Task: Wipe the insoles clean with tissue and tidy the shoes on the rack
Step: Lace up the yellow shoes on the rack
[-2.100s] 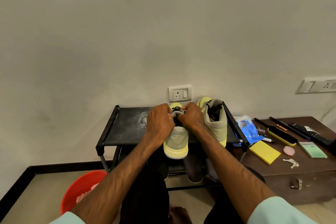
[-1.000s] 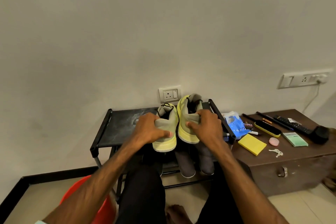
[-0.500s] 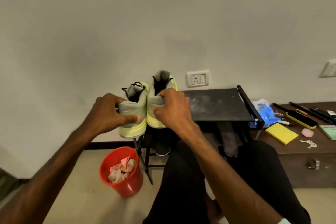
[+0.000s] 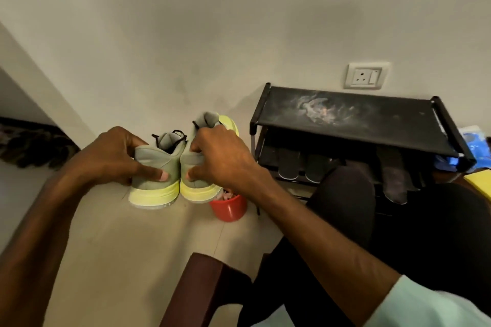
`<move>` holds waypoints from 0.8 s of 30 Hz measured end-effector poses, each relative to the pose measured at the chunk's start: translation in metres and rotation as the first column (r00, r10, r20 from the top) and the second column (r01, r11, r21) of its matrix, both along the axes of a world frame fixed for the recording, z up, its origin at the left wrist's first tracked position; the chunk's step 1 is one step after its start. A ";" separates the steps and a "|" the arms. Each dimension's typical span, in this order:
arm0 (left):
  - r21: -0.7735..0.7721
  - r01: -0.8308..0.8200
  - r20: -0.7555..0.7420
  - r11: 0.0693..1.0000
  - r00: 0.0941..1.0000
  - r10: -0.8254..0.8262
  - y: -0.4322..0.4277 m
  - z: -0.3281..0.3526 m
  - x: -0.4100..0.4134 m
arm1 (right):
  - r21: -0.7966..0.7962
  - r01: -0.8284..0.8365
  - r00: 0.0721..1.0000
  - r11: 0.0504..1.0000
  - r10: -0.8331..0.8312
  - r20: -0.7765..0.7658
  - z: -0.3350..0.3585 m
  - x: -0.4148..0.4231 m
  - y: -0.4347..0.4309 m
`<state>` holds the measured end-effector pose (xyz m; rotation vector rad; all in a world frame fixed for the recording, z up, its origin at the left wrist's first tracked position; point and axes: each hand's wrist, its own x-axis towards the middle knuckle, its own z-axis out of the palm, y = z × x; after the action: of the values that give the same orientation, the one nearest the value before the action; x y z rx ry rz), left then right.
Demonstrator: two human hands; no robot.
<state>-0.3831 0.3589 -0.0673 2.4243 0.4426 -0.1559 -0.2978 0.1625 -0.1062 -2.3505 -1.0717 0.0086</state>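
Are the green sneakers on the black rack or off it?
Off. The left hand and right hand hold the grey-green, yellow-soled sneakers beside the black metal shoe rack, over the floor.

No legible txt, labels, nos. or brand marks anywhere. Only candidate is the blue packet (image 4: 475,142) just right of the shoe rack (image 4: 345,119): any print on it is too blurred to read, and it's cut off by the pic edge.
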 end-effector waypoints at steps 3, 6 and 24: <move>0.010 -0.024 0.003 1.000 1.000 0.024 0.009 -0.014 -0.012 | -0.050 -0.068 0.998 0.996 0.068 0.004 -0.006 -0.003 0.010; 0.020 -0.087 -0.014 0.996 0.996 0.087 0.013 -0.047 -0.010 | -0.088 -0.063 0.994 0.994 0.055 -0.095 -0.029 0.001 0.017; -0.083 0.078 -0.376 0.994 0.921 -0.103 -0.018 -0.365 0.071 | -0.482 0.091 0.681 0.871 -0.408 -0.609 -0.290 0.051 0.004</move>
<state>-0.3117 0.3404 -0.4326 2.3494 0.4859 -0.6799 -0.2468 0.1666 -0.3961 -2.4823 -0.3602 1.0460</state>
